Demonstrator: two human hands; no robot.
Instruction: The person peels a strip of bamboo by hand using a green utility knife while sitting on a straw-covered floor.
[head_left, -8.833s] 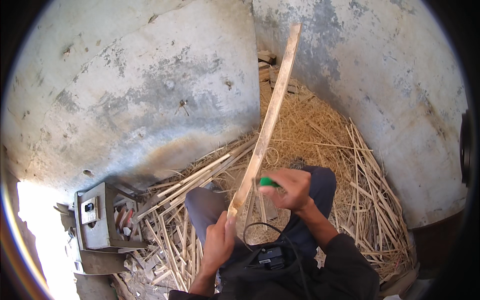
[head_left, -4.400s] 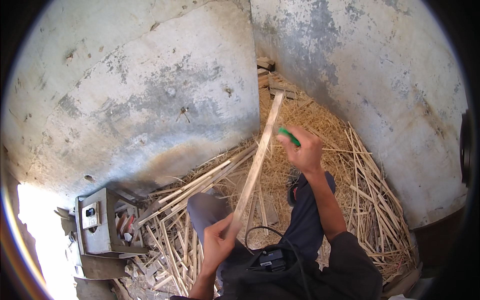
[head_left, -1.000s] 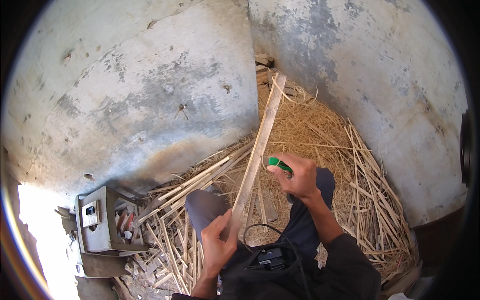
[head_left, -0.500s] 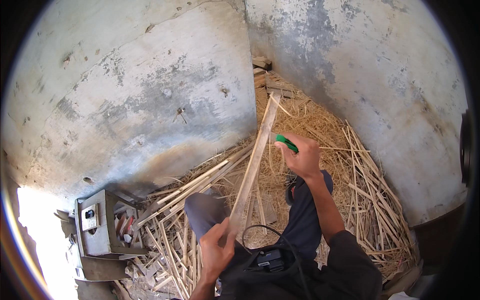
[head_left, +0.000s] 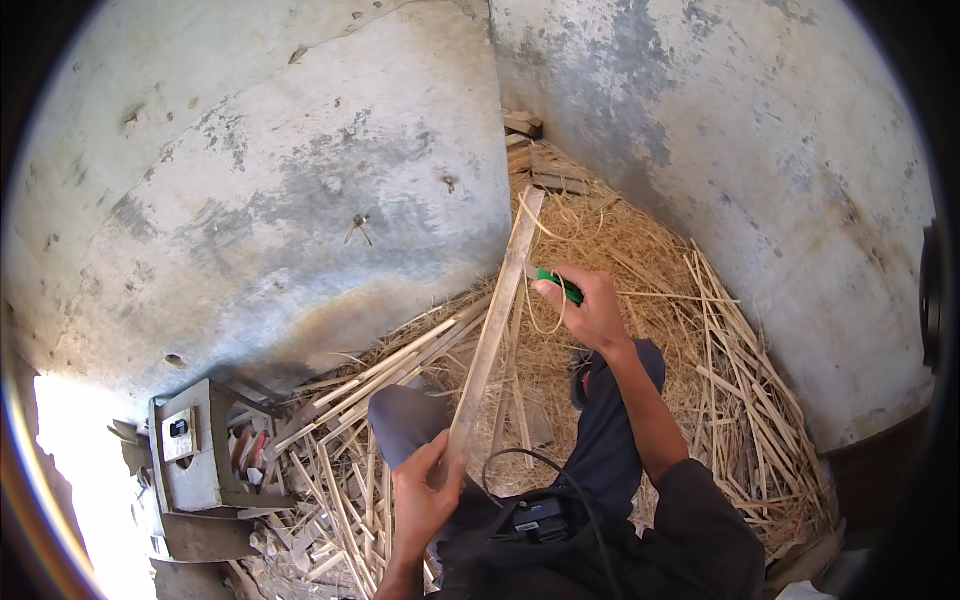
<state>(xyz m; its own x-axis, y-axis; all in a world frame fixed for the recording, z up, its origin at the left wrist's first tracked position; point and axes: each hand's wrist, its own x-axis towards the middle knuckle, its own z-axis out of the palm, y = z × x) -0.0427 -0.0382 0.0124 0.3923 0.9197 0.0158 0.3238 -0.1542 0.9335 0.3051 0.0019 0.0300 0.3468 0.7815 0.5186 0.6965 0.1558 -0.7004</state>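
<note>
Left hand (head_left: 425, 495) on pale strip (head_left: 490, 345), right hand (head_left: 592, 312) on green-handled blade (head_left: 560, 285).
Left fingers closed on the strip's near end; right fingers wrapped round the handle, blade at the strip's right edge, contact can't tell. Strip runs far and slightly right from left hand, between the knees. Outward: shavings pile (head_left: 640, 235) far, sticks (head_left: 745, 420) right, grey box (head_left: 192, 465) near left.

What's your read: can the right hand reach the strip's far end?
Probably yes: the right hand, holding the knife, is beside the strip, just short of its far end; only a thin curled sliver seems in the way.
</note>
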